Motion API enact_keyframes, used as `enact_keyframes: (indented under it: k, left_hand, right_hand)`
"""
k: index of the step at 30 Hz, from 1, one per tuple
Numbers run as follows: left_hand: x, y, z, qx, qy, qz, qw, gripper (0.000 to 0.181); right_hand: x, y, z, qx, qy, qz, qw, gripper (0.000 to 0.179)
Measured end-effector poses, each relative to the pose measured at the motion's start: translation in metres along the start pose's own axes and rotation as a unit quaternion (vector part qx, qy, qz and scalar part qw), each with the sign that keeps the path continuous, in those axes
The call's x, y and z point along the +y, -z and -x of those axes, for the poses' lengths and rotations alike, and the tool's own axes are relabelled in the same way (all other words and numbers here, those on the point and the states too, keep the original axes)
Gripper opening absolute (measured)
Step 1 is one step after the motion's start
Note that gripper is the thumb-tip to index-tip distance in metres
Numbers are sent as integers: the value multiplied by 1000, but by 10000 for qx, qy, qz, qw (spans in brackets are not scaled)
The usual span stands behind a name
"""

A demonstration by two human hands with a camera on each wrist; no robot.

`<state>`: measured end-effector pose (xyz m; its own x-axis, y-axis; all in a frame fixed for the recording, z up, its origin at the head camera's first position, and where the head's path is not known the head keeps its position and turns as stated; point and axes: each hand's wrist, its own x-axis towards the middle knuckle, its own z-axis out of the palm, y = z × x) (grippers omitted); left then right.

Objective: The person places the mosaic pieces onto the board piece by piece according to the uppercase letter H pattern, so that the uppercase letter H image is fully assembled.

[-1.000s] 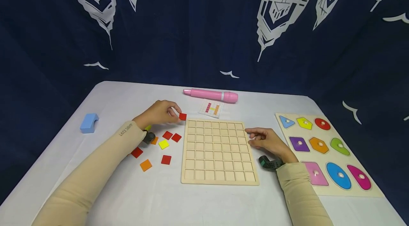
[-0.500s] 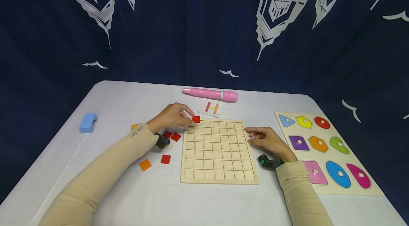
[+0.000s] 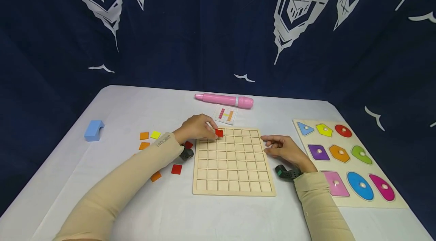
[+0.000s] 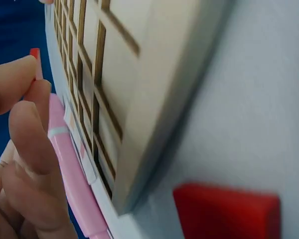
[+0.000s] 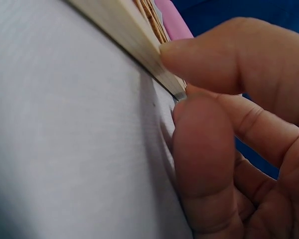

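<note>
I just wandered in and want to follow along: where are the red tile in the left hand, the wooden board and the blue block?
Red tile [image 3: 220, 133], head view: its uncovered face.
Wooden board [image 3: 231, 165], head view: a bare square near the middle.
Blue block [image 3: 93, 132], head view: its body, left of the notch.

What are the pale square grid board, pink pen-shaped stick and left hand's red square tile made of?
Grid board: likely matte, unpainted wood; its pale edge looks faintly grained. Pink stick: probably smooth plastic, from its soft sheen. Red tile: painted wood or plastic, unclear; its smooth, opaque red fits both.
</note>
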<state>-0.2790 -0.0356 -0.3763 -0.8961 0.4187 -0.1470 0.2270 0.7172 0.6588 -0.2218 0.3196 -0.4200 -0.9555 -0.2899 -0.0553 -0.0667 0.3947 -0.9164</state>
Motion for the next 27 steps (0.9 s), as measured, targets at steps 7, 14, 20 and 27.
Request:
enact_keyframes:
  k: [7,14,20,27]
  left_hand:
    - [9,-10,-3,-12,145,-296,9995,31]
    - [14,-14,-5,60,187,-669,9976,29]
    - [18,-14,-3,62,205,-681,9974,27]
    - [16,-14,-3,-7,224,-604,9979,29]
  right_hand:
    - [-1,-1,-1,1,11,47,10000,52]
    - [0,0,0,26,19,89,10000,52]
    - [0,0,-1,4,74,90,9999,52]
    - [1,0,0,8,81,147,9999,52]
